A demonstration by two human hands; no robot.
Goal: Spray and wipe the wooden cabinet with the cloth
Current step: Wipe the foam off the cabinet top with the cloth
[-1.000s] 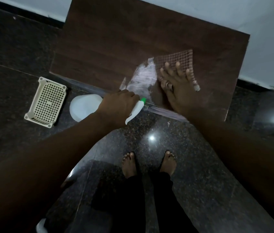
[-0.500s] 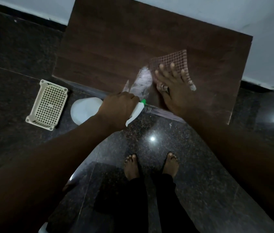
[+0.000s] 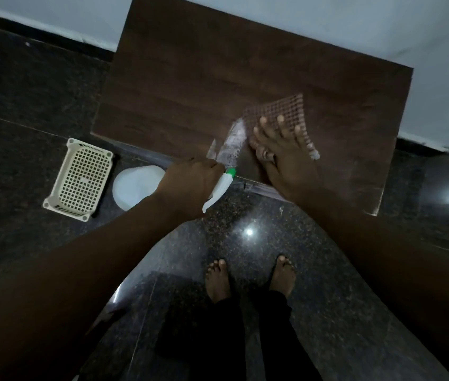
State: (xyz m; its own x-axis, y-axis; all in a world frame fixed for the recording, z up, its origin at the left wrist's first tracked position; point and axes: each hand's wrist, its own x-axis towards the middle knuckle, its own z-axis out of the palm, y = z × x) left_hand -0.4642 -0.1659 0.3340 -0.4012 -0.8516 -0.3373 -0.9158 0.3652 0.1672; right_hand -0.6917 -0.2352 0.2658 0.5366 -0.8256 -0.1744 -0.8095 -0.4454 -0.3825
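Wooden cabinet (image 3: 218, 86): wet streak is shrinking, so wiping is progressing.
Right hand (image 3: 286, 155): flat, pressing cloth (image 3: 281, 111).
Left hand (image 3: 190, 182): gripping spray bottle (image 3: 219, 188).

**Cabinet top and floor, seen from above**

A dark wooden cabinet (image 3: 218, 86) stands against a pale wall. On its top lies a checked cloth (image 3: 281, 111), pressed flat under the right hand (image 3: 286, 158), with a whitish wet streak (image 3: 231, 144) just left of it. The cabinet stands on a dark speckled floor (image 3: 314, 270). On the floor lie a cream basket (image 3: 80, 178), a white round object (image 3: 135, 185) just beside it, and two bare feet (image 3: 218, 279).
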